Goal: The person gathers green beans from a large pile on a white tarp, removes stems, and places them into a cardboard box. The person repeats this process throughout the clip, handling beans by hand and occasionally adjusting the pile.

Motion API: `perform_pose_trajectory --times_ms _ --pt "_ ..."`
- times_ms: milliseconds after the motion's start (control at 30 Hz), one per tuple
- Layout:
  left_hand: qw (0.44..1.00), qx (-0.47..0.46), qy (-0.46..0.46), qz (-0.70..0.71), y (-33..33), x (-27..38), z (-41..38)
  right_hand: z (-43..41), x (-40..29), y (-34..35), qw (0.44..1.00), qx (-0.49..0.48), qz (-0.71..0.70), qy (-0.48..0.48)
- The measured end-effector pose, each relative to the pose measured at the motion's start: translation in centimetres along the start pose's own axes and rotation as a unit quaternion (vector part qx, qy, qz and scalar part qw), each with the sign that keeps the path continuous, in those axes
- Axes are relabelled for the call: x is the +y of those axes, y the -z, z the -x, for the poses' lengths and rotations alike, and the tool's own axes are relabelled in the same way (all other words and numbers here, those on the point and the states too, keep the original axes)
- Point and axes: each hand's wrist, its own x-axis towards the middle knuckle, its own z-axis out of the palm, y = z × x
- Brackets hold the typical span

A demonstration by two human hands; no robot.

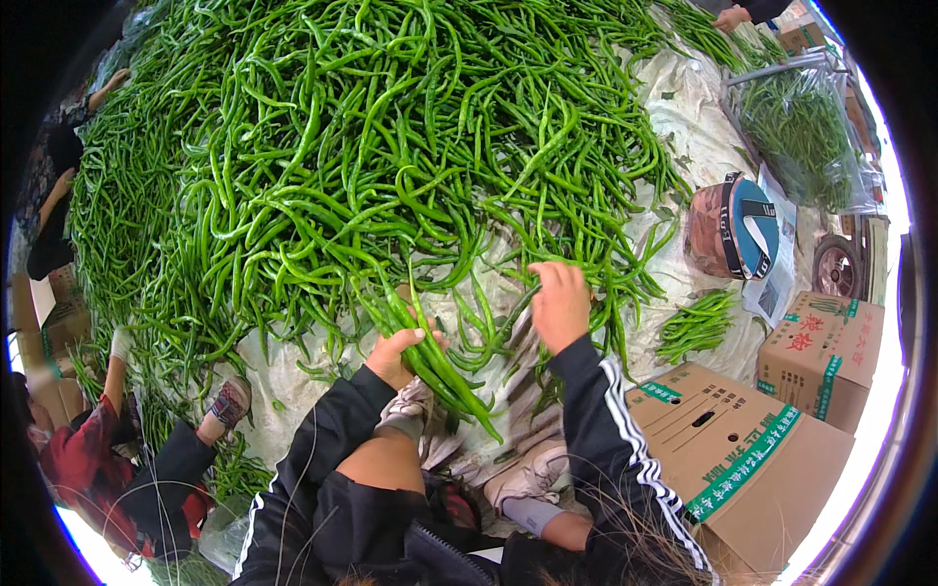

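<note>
My left hand (401, 353) is closed around a small bunch of long green chili peppers (440, 366), whose ends point down and right over my shoes. To its right, my right hand (561, 304) is at the near edge of a large heap of green chili peppers (381, 132). A darker curved pepper (506, 329) runs down and left from its fingertips; whether the fingers grip it is hard to tell. Both hands are above a pale, creased ground sheet (293, 381), where loose peppers lie.
Cardboard boxes (733, 454) with green tape stand at the right, near a small pepper pile (696, 326) and a round camouflage-patterned container (729, 225). Beyond is a plastic bag of peppers (799, 132) by a wheel (837, 267). Other people sit at left; another person's hand (731, 19) is top right.
</note>
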Motion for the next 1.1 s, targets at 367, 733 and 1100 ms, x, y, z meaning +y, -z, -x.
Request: perform_pose_trajectory --times_ms 367,733,1100 --pt "0.993 -0.103 0.042 -0.035 1.5 -0.1 0.8 3.1 1.7 1.2 0.969 -0.172 0.134 -0.118" --pt "0.992 -0.119 0.039 0.011 0.5 -0.4 1.0 8.4 4.4 -1.5 0.977 0.008 -0.084 -0.195" --pt "0.99 -0.124 0.074 0.005 -0.4 -0.5 0.7 2.4 3.1 2.9 0.994 0.021 0.11 -0.015"
